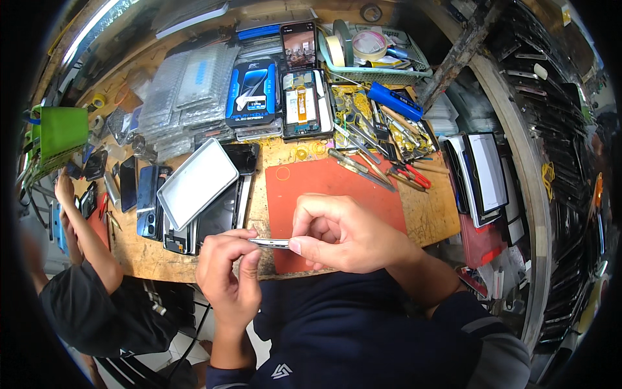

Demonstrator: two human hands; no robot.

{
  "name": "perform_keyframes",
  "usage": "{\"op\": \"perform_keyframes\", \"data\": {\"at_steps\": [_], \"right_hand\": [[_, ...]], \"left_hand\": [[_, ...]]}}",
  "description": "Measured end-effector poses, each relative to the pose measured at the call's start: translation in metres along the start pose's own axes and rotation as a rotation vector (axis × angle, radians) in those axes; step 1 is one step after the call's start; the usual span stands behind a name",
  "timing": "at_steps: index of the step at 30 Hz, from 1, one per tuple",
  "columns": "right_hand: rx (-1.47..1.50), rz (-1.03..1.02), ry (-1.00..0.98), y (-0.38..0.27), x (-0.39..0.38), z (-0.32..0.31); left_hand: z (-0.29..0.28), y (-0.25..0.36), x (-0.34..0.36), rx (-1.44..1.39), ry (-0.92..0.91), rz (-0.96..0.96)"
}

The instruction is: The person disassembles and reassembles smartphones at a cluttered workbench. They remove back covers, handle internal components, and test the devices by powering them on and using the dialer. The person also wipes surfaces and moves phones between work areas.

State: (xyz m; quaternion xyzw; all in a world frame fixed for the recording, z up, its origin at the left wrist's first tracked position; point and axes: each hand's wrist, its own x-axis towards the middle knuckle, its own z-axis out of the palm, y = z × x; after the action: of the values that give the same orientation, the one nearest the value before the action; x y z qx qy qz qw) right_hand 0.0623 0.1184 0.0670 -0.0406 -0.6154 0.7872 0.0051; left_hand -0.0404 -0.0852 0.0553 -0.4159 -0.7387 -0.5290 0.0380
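Note:
Edge-on above the red mat [337,181], a thin silver-rimmed phone or phone part [269,243] lies horizontally between both hands. My left hand [230,275] has curled fingers around its left end. My right hand [343,236] grips its right end between thumb and fingers, the thumb along the near edge. Left of the mat, a white tray [197,183] leans on dark phone parts [240,159]. Beyond the mat lie pliers with red handles [414,178], tweezers and other hand tools [356,165].
A co-worker's arm [91,246] reaches in at left. Behind stand clear plastic trays [175,91], a boxed screen [253,91], an opened phone [301,104], a basket of tape rolls [369,58] and a blue cylinder [395,100]. A post [538,246] and phone racks stand at right.

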Motion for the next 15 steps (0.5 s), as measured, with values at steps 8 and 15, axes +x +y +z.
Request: {"op": "perform_keyframes", "data": {"at_steps": [8, 15], "right_hand": [[0.036, 0.015, 0.005, 0.000, -0.004, -0.003], [-0.009, 0.008, -0.013, -0.002, -0.004, -0.003]], "left_hand": [[-0.012, 0.035, 0.021, 0.376, -0.144, 0.193], [-0.020, 0.034, 0.024, 0.355, -0.217, 0.144]]}}
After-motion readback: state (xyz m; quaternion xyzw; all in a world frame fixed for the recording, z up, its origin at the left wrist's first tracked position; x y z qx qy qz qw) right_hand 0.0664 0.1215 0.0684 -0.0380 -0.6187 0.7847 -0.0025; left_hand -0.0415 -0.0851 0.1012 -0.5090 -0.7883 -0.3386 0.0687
